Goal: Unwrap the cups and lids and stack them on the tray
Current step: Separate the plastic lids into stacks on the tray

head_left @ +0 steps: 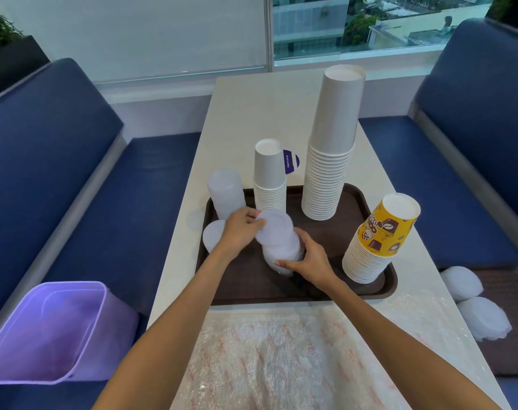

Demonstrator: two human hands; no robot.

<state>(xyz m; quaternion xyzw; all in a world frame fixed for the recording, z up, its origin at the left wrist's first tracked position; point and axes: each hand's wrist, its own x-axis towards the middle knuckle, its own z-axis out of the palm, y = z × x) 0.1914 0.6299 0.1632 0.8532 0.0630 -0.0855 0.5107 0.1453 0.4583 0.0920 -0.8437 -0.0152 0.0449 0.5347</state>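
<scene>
A dark brown tray (pixel 334 229) lies on the white table. A stack of clear plastic lids (pixel 281 247) stands tilted near the tray's middle. My left hand (pixel 241 229) grips the top of this stack, and my right hand (pixel 309 261) holds its lower right side. Another lid stack (pixel 225 192) stands at the tray's back left, with a single lid (pixel 212 235) in front of it. Upside-down paper cups stand on the tray: a short grey stack (pixel 269 179), a tall grey stack (pixel 333 149) and a yellow printed stack (pixel 379 241) at the right.
Clear plastic wrapping (pixel 281 356) lies on the table in front of the tray. A purple bin (pixel 50 329) sits on the blue bench at the left. On the right bench, a second tray (pixel 506 321) holds two wrapped lid bundles (pixel 473 303). A purple card (pixel 290 161) stands behind the short cups.
</scene>
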